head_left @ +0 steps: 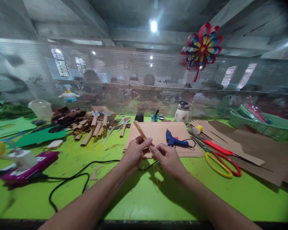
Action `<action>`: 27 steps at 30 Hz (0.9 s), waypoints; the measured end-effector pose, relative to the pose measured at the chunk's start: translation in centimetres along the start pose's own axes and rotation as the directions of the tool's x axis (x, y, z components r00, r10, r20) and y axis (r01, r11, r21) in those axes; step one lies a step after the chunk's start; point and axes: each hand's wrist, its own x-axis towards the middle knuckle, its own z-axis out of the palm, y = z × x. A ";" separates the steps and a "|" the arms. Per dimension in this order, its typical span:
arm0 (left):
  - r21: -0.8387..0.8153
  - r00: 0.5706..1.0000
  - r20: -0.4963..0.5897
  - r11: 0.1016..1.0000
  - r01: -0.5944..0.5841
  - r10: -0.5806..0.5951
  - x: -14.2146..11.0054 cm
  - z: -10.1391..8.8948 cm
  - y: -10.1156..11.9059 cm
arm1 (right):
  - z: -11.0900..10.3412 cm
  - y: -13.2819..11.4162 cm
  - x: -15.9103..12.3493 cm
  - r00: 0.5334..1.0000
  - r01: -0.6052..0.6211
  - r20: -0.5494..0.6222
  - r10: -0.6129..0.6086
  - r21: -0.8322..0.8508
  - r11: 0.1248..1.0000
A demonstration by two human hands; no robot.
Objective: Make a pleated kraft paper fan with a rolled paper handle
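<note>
My left hand is closed around a slim roll of brown paper, which tilts up to the left. The fingers of my right hand are pinched at the roll's lower end, close to my left fingertips. A yellow thread hangs down from between them. Beneath and behind the hands lies a stack of brown card sheets. On it rests a blue glue gun, just beyond my right hand.
Scissors with red and yellow handles and a red-handled cutter lie right, beside brown paper. Paper rolls are heaped left. A purple power strip trails black cable. A jug and green basket stand behind.
</note>
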 end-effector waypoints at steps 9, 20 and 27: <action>0.001 1.000 -0.017 1.000 0.015 -0.015 -0.1 0.5 0.0 | 0.5 0.3 -0.2 0.998 0.052 -0.027 -0.053 -0.049 0.997; -0.023 1.000 -0.002 1.000 -0.012 0.012 0.5 -0.1 -0.3 | 1.4 0.4 -1.1 0.989 0.106 -0.095 -0.112 -0.075 0.992; -0.066 0.995 0.095 0.997 0.048 -0.041 -0.1 0.4 -0.1 | 1.1 0.5 -0.8 0.982 0.097 -0.155 -0.108 -0.076 0.992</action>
